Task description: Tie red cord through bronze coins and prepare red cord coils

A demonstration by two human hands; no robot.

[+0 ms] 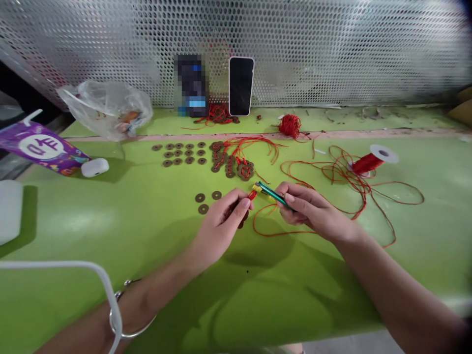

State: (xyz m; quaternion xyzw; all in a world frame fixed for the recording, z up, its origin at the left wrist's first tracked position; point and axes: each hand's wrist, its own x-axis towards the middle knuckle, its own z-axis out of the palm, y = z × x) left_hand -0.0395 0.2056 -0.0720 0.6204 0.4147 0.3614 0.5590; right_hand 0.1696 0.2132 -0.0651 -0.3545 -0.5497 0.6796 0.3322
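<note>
My left hand is closed, pinching a red knotted cord between thumb and forefinger. Dark round coins show below these fingers, partly hidden by the hand. In my right hand is a slim green tool with yellow parts; its exact kind is unclear. The tool's yellow end meets the top of the red cord. Several loose coins with centre holes lie left of my left hand. Beyond both hands lie finished-looking coin strings tied with red cord.
Loose red cord trails across the right side from a white spool. A red cord ball sits farther back. Coins stand in rows at left. Behind are a phone, a plastic bag and a purple packet.
</note>
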